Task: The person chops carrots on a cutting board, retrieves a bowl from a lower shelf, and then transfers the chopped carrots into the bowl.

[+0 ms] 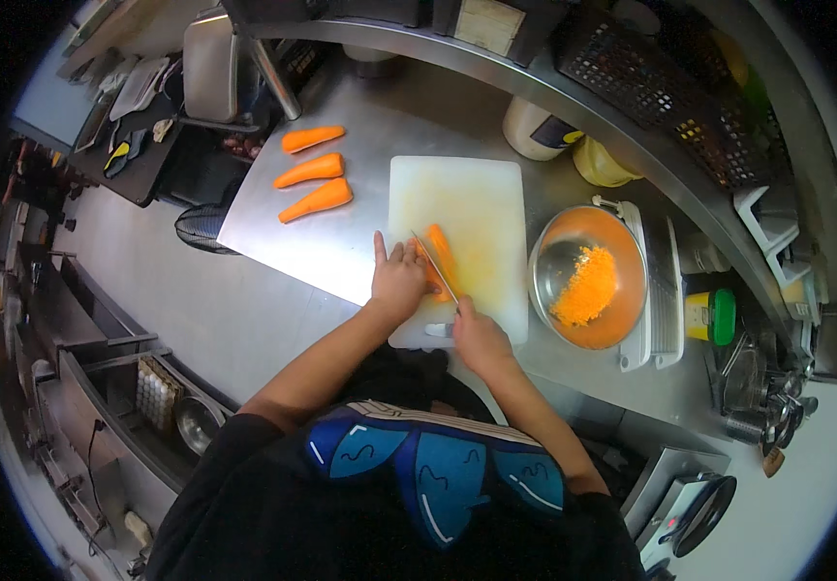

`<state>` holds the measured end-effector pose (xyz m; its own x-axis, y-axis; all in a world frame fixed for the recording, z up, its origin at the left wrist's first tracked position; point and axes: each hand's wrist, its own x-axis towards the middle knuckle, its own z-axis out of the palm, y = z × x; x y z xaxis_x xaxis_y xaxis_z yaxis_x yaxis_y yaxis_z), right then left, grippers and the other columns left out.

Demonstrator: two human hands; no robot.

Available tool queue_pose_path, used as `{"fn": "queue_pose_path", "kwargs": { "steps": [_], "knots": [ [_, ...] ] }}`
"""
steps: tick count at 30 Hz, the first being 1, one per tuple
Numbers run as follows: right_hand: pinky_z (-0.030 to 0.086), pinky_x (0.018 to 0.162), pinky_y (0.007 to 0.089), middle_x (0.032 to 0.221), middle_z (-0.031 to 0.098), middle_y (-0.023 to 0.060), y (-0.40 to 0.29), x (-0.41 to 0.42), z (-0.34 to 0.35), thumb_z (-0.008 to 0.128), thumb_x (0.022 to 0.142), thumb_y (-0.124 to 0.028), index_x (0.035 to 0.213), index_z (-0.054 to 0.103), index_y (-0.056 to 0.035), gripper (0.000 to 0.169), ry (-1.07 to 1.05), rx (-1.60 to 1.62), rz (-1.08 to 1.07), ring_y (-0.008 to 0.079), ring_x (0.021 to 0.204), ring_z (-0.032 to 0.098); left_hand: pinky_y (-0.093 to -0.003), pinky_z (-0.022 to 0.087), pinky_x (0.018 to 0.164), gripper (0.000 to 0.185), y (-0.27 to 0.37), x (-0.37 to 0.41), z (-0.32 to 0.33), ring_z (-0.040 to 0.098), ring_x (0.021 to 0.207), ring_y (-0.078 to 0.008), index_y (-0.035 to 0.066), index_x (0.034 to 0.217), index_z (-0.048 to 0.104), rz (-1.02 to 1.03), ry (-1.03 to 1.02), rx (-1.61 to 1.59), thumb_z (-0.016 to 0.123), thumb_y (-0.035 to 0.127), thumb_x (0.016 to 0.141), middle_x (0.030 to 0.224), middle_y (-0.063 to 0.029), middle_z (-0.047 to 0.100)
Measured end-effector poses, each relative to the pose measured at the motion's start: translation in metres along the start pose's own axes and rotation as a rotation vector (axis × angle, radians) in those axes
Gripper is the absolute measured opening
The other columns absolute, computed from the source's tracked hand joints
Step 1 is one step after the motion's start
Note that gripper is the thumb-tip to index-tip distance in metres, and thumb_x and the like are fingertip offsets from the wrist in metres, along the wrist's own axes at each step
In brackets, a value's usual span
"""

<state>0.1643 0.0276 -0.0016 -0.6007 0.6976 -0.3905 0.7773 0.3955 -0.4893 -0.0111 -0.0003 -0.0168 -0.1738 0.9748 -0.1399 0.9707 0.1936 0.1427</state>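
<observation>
My right hand (482,340) grips a kitchen knife (434,265), its blade running up and left across the white cutting board (462,189). My left hand (398,279) holds an orange carrot piece (436,282) against the board, fingers spread just left of the blade. Another carrot piece (443,253) lies along the right side of the blade. Part of the held piece is hidden by my fingers and the knife. To the right of the board stands a steel mixing bowl (549,269) with finely chopped carrot (587,287) inside.
Three peeled carrots (309,171) lie apart on the steel table (360,247), left of the board. A white tub (535,131) and a yellow container (600,163) stand behind the bowl. A steel shelf (556,76) overhangs the back. White plastic trays (669,290) flank the bowl.
</observation>
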Motion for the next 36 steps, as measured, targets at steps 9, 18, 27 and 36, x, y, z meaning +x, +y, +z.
{"fn": "queue_pose_path", "kwargs": {
  "steps": [9, 18, 27, 36],
  "knots": [
    [0.045, 0.067, 0.0547, 0.077, 0.061, 0.0258, 0.005, 0.017, 0.013, 0.045, 0.090, -0.020, 0.101, 0.045, -0.0051, 0.019, 0.080, 0.057, -0.049, 0.0444, 0.074, 0.059, -0.0628, 0.006, 0.107, 0.064, 0.005, 0.001, -0.004, 0.048, 0.120, -0.0295, -0.002, 0.117, 0.057, -0.003, -0.078, 0.092, 0.062, 0.048, 0.076, 0.133, -0.0175, 0.047],
    [0.045, 0.064, 0.0545, 0.072, 0.059, 0.0268, 0.006, 0.019, 0.020, 0.048, 0.089, -0.015, 0.106, 0.040, -0.0022, 0.023, 0.118, 0.027, -0.080, 0.0458, 0.069, 0.058, -0.0631, 0.006, 0.107, 0.056, 0.005, 0.006, -0.011, 0.053, 0.113, -0.0266, 0.003, 0.111, 0.062, -0.025, -0.121, 0.078, 0.064, 0.046, 0.076, 0.131, -0.0165, 0.050],
    [0.046, 0.068, 0.0533, 0.080, 0.061, 0.0276, 0.016, 0.023, 0.014, 0.046, 0.090, -0.018, 0.107, 0.041, -0.0022, 0.024, 0.106, 0.188, -0.132, 0.0469, 0.075, 0.058, -0.0606, 0.007, 0.109, 0.055, 0.007, 0.003, -0.004, 0.054, 0.112, -0.0210, 0.004, 0.108, 0.063, -0.051, -0.056, 0.118, 0.065, 0.048, 0.075, 0.123, -0.0123, 0.056],
    [0.044, 0.076, 0.0557, 0.088, 0.061, 0.0282, 0.012, -0.001, 0.009, 0.043, 0.091, -0.024, 0.105, 0.042, -0.0054, 0.023, 0.026, 0.144, 0.013, 0.0465, 0.084, 0.058, -0.0613, 0.008, 0.108, 0.057, 0.009, 0.003, -0.004, 0.055, 0.109, -0.0226, 0.002, 0.110, 0.060, -0.053, -0.076, 0.134, 0.064, 0.047, 0.076, 0.120, -0.0134, 0.057]
  ]
}}
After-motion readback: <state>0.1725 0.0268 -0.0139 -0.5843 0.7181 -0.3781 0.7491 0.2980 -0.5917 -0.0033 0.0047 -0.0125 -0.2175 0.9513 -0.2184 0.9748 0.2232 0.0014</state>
